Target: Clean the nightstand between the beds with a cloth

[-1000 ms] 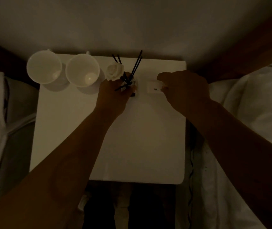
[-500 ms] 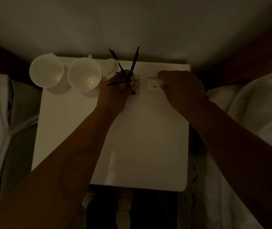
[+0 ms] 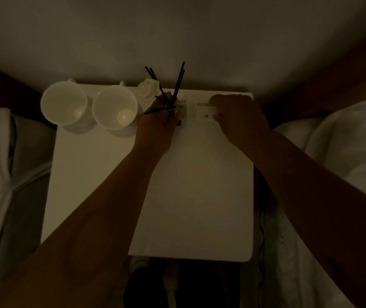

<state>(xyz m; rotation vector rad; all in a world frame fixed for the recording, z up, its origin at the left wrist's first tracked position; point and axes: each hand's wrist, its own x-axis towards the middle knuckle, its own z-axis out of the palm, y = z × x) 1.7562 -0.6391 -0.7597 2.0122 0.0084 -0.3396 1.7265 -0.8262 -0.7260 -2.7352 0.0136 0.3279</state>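
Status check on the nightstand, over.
Left hand grips reed diffuser. Right hand holds small white box. Two cups on nightstand; no cloth seen.

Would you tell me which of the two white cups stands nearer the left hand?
The right-hand cup, next to the white flower, is nearer the left hand; the other cup sits at the nightstand's far-left corner.

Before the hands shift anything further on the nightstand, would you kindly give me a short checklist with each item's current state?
1. Left hand grips the glass reed diffuser with black sticks: ok.
2. Right hand holds the small white box: ok.
3. Two white cups upright, apart from both hands: ok.
4. White nightstand top has bare room in front: ok.
5. Cleaning cloth in view: not ok.
6. Diffuser liquid level: cannot tell.
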